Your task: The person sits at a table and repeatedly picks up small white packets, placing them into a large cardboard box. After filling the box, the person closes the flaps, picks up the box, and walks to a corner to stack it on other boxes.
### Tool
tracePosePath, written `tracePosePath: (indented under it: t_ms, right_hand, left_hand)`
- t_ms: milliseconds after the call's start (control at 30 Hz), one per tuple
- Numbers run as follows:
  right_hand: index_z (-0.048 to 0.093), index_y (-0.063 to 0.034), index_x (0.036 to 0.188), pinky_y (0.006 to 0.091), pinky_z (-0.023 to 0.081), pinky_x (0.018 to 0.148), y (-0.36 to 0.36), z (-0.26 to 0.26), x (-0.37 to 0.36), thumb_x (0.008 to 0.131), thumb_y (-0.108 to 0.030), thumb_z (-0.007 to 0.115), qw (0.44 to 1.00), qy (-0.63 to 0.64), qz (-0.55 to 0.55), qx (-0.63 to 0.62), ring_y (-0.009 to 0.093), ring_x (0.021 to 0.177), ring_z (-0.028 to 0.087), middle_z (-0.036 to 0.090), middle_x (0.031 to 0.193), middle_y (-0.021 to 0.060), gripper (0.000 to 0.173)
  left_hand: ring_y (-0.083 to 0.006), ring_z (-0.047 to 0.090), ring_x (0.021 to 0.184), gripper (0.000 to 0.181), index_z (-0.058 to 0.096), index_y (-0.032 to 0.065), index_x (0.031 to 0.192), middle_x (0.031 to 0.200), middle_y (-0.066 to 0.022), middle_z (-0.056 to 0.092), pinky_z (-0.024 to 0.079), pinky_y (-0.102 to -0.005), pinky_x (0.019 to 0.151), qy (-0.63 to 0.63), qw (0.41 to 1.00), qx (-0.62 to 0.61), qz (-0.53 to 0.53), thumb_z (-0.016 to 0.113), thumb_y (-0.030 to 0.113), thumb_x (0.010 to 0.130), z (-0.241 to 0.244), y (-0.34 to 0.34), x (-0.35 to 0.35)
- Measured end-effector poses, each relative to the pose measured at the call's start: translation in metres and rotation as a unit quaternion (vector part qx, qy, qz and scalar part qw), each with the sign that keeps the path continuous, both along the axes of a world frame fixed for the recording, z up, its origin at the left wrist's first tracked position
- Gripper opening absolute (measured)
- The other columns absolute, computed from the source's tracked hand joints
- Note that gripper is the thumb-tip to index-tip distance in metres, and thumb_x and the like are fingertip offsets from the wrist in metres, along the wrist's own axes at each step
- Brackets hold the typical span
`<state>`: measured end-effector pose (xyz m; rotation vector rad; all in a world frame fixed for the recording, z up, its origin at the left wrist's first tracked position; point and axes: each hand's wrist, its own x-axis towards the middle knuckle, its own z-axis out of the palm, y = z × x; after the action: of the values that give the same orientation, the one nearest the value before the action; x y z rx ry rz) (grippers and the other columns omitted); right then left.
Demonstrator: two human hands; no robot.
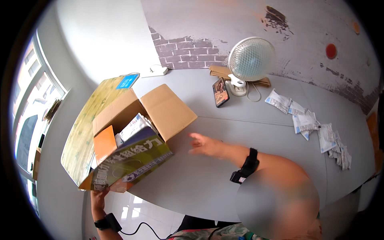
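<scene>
A cardboard box (132,168) with a printed green front sits askew at the left edge of the grey table, its flaps raised. Inside it are white packets (135,127) with print, and an orange panel (105,144) shows at its left side. My left hand (100,195) is at the box's lower front corner, beyond the table edge, with its fingers partly hidden by the box. To the right of the box, over the table, my right hand (204,144) is slightly blurred, fingers apart and holding nothing.
A white clip fan (252,60) stands at the back, beside a propped phone (220,93) and folded brown cardboard (220,71). Several white packets (304,121) lie along the right. A blue card (127,81) and a power strip (159,71) are at the back left. A cable (147,225) hangs near my left wrist.
</scene>
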<state>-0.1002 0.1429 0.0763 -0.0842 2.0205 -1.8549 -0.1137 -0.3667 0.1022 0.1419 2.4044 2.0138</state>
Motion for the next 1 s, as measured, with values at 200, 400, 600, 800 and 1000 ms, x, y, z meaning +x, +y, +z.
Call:
tracePosePath:
  t_ms: [200, 400, 600, 800, 1000]
  right_hand:
    - [0.013, -0.008, 0.146, 0.0431, 0.029, 0.106, -0.016, -0.006, -0.038, 0.076, -0.035, 0.072, 0.994, 0.103, 0.02, -0.029, 0.031, 0.136, 0.024, 0.024, 0.145, 0.0249, 0.096]
    - [0.022, -0.0176, 0.146, 0.0493, 0.024, 0.108, -0.036, 0.022, -0.049, 0.074, -0.033, 0.074, 0.973, 0.215, 0.078, -0.015, 0.034, 0.14, 0.006, 0.007, 0.149, 0.0219, 0.09]
    - [0.034, -0.0264, 0.141, 0.0473, 0.02, 0.11, -0.051, 0.058, -0.051, 0.076, -0.03, 0.073, 0.979, 0.142, 0.102, 0.102, 0.039, 0.139, 0.006, 0.001, 0.151, 0.0195, 0.076]
    - [0.04, -0.0148, 0.137, 0.0479, 0.02, 0.11, -0.067, 0.049, -0.054, 0.077, -0.045, 0.07, 0.988, 0.056, 0.046, 0.135, 0.04, 0.139, 0.007, 0.009, 0.149, 0.0246, 0.073]
    - [0.036, -0.0038, 0.132, 0.044, 0.028, 0.106, -0.087, 0.046, -0.069, 0.078, -0.039, 0.072, 0.987, 0.065, -0.093, 0.117, 0.036, 0.133, 0.026, 0.028, 0.14, 0.0252, 0.074]
  left_hand:
    - [-0.031, 0.029, 0.136, 0.025, 0.071, 0.0061, 0.084, 0.114, -0.0109, 0.064, 0.014, -0.0466, 0.113, -0.054, 0.995, -0.048, -0.074, 0.072, 0.004, 0.059, 0.059, 0.055, 0.006]
    - [-0.0277, 0.025, 0.138, 0.026, 0.071, 0.0083, 0.079, 0.114, -0.0113, 0.064, 0.013, -0.0442, 0.113, -0.147, 0.984, -0.038, -0.096, 0.069, -0.007, 0.059, 0.077, 0.044, -0.005]
    - [-0.0223, 0.018, 0.141, 0.04, 0.071, 0.007, 0.09, 0.124, -0.0095, 0.059, 0.021, -0.0407, 0.111, -0.241, 0.958, -0.053, -0.15, 0.07, -0.013, 0.056, 0.097, 0.037, -0.017]
    - [-0.0173, 0.059, 0.097, 0.043, 0.057, 0.0006, 0.113, 0.109, -0.0043, 0.062, 0.044, -0.0303, 0.089, -0.227, 0.972, -0.013, -0.06, 0.061, -0.006, 0.07, 0.091, 0.02, -0.03]
    - [-0.0091, 0.05, 0.073, 0.03, 0.051, 0.0033, 0.097, 0.082, 0.0014, 0.052, 0.043, -0.023, 0.068, -0.164, 0.985, -0.057, 0.016, 0.071, 0.002, 0.075, 0.053, -0.003, -0.069]
